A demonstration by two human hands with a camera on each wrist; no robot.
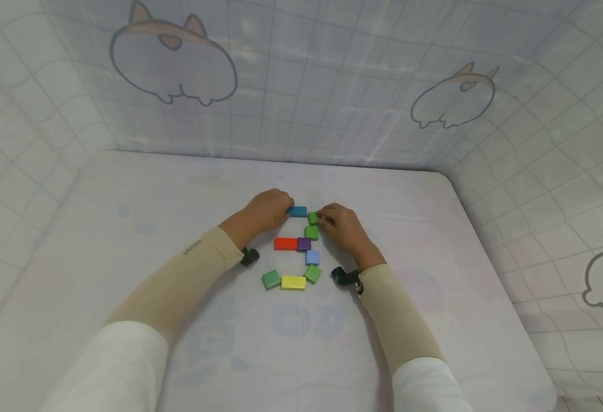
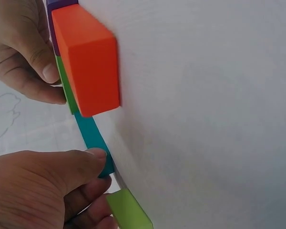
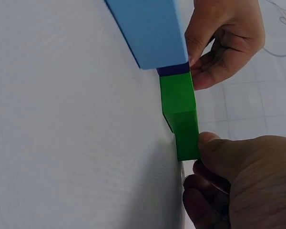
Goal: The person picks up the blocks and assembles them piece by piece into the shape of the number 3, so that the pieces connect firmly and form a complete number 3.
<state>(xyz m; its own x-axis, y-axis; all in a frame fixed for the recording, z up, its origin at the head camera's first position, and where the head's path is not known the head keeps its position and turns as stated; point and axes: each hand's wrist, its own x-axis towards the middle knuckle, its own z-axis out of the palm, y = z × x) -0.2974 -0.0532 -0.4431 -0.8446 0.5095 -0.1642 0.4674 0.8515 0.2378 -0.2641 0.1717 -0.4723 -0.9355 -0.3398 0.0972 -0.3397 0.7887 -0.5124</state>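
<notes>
My left hand (image 1: 266,210) pinches the left end of a blue block (image 1: 298,212) between thumb and fingers. Beside those fingers a light green block (image 2: 129,210) shows in the left wrist view; the hand hides it from the head view. My right hand (image 1: 346,228) holds a small green block (image 1: 312,218) at the right end of the blue one, its thumb on the side. Just nearer lies another green block (image 1: 311,233), then a purple block (image 1: 304,244) with a red block (image 1: 286,244) against its left side.
Nearer to me lie a light blue block (image 1: 312,257), a tilted green block (image 1: 312,274), a yellow block (image 1: 293,283) and a teal-green block (image 1: 271,279), continuing the curved row. The white table (image 1: 177,355) has patterned cloth walls (image 1: 301,86) behind and at both sides.
</notes>
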